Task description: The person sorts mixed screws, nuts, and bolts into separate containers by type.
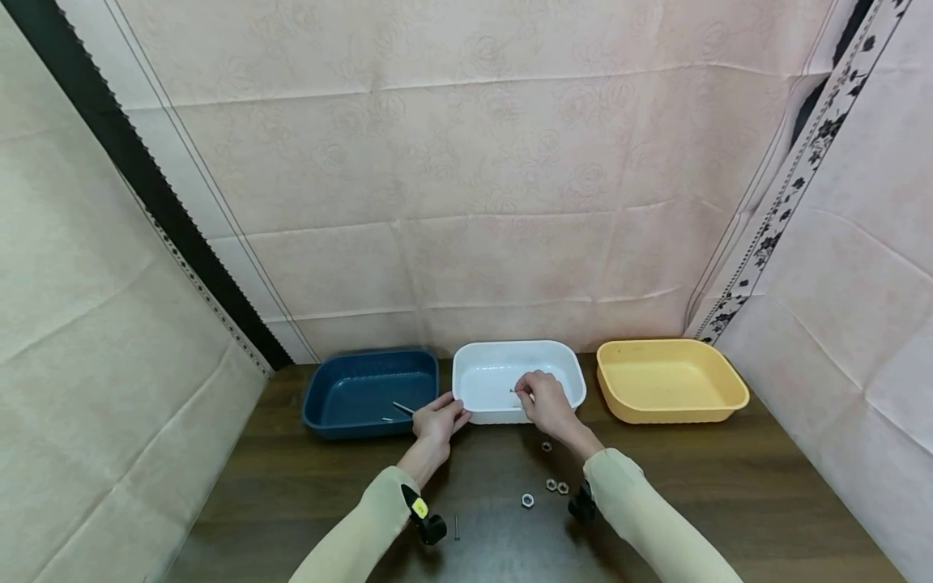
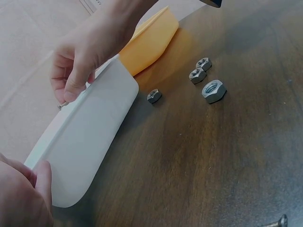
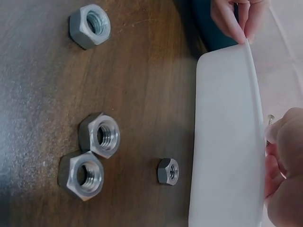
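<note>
The white plastic basin (image 1: 497, 417) sits at the middle of the row on the table. My left hand (image 1: 437, 420) pinches its rim at the front left corner between thumb and fingers. Over the same basin, my right hand (image 1: 545, 400) holds a small screw (image 3: 271, 119) between thumb and fingertips. The screw's head sticks out past the fingers in both wrist views, while much of its shank is covered. In the right wrist view, several hex nuts lie in front of the basin, with one small nut (image 3: 168, 171) closest to its wall.
To the left stands a dark blue basin (image 1: 313, 409) with slim metal pieces (image 1: 402, 407) in it. A yellow basin (image 1: 670, 416) stands to the right. One long screw (image 1: 457, 527) lies on the wooden table (image 1: 496, 551) near my left wrist. Cloth (image 1: 466, 162) hangs behind and at both sides.
</note>
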Demonstrator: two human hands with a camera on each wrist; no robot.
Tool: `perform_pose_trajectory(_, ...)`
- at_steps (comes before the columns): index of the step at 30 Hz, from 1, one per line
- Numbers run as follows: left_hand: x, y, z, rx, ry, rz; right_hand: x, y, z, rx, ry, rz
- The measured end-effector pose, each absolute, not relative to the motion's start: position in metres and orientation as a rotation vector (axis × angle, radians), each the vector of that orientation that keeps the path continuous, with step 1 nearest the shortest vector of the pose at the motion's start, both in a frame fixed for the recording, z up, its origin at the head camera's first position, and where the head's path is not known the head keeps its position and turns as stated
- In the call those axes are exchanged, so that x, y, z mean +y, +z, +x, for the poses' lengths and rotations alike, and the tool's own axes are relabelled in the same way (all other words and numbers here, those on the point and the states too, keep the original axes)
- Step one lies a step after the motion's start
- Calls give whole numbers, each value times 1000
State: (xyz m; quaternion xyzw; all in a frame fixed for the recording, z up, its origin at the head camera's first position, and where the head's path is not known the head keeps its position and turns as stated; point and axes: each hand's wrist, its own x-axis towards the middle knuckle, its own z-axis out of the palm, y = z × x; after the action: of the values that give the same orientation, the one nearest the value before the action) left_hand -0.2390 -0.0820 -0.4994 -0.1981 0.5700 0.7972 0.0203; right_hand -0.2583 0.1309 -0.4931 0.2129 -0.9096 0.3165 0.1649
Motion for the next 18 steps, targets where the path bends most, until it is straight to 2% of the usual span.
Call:
perform_pose_trajectory(10, -80, -503, -239, 1763, 2498, -621, 136, -502, -250, -2518, 925, 537)
perform_pose_trajectory(18, -81, -505, -241, 1776, 2485, -632, 130, -502, -226, -2397, 1090, 891)
